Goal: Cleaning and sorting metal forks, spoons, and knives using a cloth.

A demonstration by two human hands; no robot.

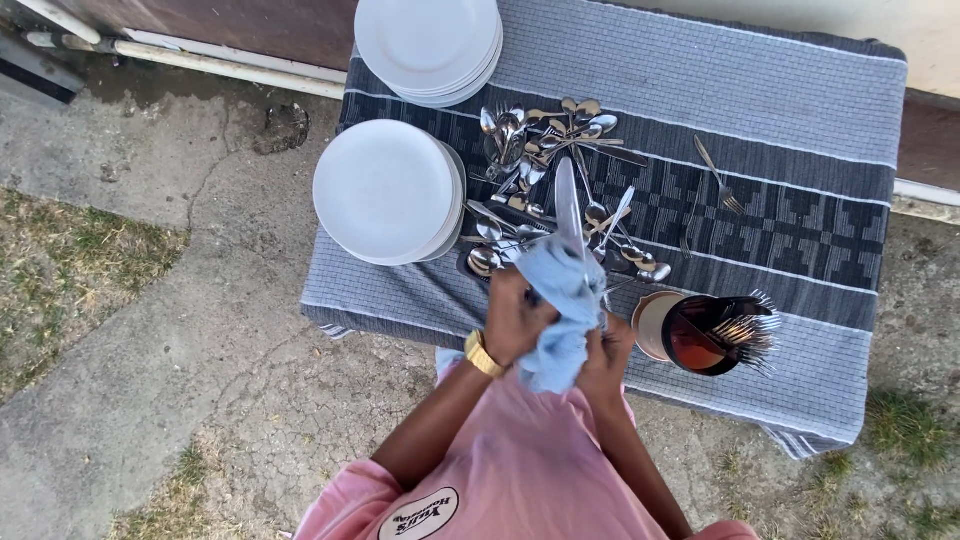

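Observation:
My left hand (515,320), with a gold watch on its wrist, and my right hand (607,352) are both wrapped in a light blue cloth (558,300). A silver table knife (568,200) sticks up out of the cloth, blade pointing away from me. Both hands hold the cloth around the knife's handle end. They hover over the near edge of a pile of loose spoons, forks and knives (545,160) on the table.
Two stacks of white plates (385,190) (428,45) sit on the grey patterned tablecloth (800,110). A dark cup with forks (715,335) lies by my right hand. A single fork (718,175) lies apart. Concrete and grass surround the table.

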